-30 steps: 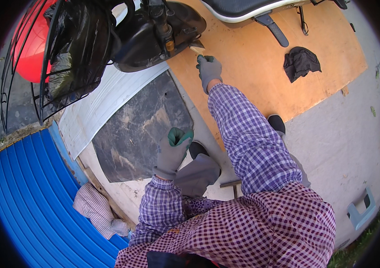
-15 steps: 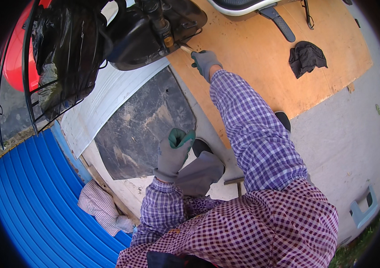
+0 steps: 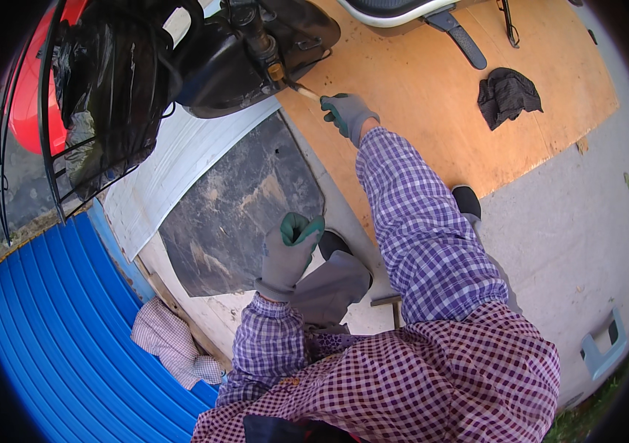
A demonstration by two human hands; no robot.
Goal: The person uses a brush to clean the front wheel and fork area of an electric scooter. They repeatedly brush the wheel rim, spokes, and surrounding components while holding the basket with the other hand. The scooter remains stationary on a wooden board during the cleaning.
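Observation:
My right hand (image 3: 347, 116), in a grey and green work glove, is closed round the pale wooden handle of a small brush (image 3: 305, 91). The brush's dark end points up and left at a glossy black vehicle part (image 3: 218, 87). A dark tube (image 3: 257, 37) on that part ends in an orange-brown piece (image 3: 276, 72), close to the brush tip; whether they touch I cannot tell. Lower down, my left hand (image 3: 288, 255), gloved the same way, is held with curled fingers above a dark, scuffed mat (image 3: 233, 210). What it holds, if anything, is hidden.
An orange-brown board (image 3: 418, 88) lies under a crumpled black cloth (image 3: 508, 97). A black wire basket (image 3: 56, 159) holds a black plastic bag (image 3: 111, 74). Blue corrugated sheet (image 3: 70, 317) fills the lower left, with checked fabric (image 3: 170, 340) on its edge. A light-blue plastic piece (image 3: 604, 347) lies right.
My right hand has drawn back to the right and slightly nearer, pulling the brush with it, so more of its handle shows. My left hand has hardly moved.

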